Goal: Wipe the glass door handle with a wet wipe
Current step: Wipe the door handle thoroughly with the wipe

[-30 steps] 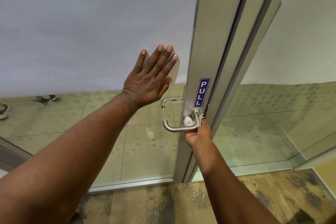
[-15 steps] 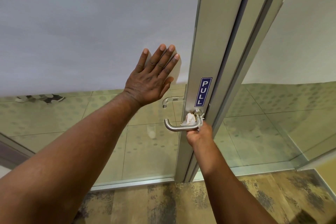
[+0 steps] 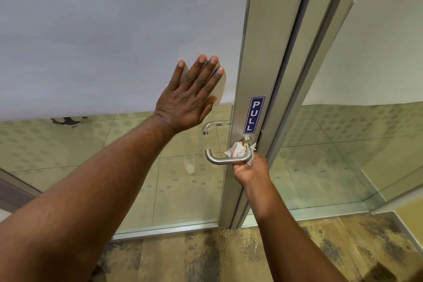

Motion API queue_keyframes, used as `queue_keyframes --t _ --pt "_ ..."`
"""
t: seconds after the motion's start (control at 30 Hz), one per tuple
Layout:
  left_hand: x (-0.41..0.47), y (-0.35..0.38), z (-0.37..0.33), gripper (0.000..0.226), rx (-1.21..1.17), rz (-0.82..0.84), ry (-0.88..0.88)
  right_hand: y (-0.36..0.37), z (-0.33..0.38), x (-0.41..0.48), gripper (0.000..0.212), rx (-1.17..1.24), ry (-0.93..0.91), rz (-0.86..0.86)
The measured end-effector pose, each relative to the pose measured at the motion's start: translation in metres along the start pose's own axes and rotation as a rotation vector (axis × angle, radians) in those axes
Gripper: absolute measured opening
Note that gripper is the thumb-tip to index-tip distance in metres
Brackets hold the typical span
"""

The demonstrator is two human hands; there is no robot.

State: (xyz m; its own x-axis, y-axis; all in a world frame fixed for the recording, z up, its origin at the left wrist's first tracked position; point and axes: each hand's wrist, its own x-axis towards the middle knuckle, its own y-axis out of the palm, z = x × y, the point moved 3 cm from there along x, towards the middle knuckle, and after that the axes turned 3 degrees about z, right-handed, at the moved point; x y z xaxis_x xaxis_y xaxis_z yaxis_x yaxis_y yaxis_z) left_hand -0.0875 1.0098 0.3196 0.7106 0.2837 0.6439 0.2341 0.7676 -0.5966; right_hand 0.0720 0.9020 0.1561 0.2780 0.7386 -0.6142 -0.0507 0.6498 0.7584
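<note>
A brushed-steel lever handle (image 3: 217,160) sticks out from the aluminium door stile (image 3: 256,75) below a blue PULL sign (image 3: 253,115). My right hand (image 3: 249,170) is under the handle's inner end, shut on a crumpled white wet wipe (image 3: 238,150) that is pressed against the handle near its base; the wipe shows a brownish stain. My left hand (image 3: 187,98) lies flat with fingers spread on the frosted glass panel (image 3: 114,41), left of the stile. A second handle (image 3: 211,126) shows through the glass on the far side.
Clear lower glass shows a tiled floor beyond, with someone's shoe (image 3: 67,120) at the left. A fixed glass panel (image 3: 366,144) stands to the right of the frame. Patterned carpet (image 3: 229,256) lies underfoot.
My right hand has worked the wipe up around the handle's inner end, so more of the wipe shows above the bar. My left hand has stayed flat on the glass.
</note>
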Motion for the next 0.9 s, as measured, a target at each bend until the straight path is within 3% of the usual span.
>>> queue_keyframes --t 0.13,0.37,0.63,0.9 --pt "0.000 0.000 0.000 0.071 -0.005 0.002 0.002 0.003 -0.001 -0.007 0.025 0.074 0.025 0.058" --pt "0.000 -0.001 0.001 0.071 0.000 -0.018 0.009 -0.005 -0.001 0.005 0.013 0.001 -0.085 -0.070" --pt "0.000 0.000 0.000 0.071 -0.011 -0.017 0.005 -0.012 -0.001 0.012 0.007 0.005 -0.221 -0.076" --pt "0.000 -0.001 0.001 0.071 -0.014 -0.009 0.005 -0.012 0.004 0.000 0.012 -0.295 -0.461 -0.220"
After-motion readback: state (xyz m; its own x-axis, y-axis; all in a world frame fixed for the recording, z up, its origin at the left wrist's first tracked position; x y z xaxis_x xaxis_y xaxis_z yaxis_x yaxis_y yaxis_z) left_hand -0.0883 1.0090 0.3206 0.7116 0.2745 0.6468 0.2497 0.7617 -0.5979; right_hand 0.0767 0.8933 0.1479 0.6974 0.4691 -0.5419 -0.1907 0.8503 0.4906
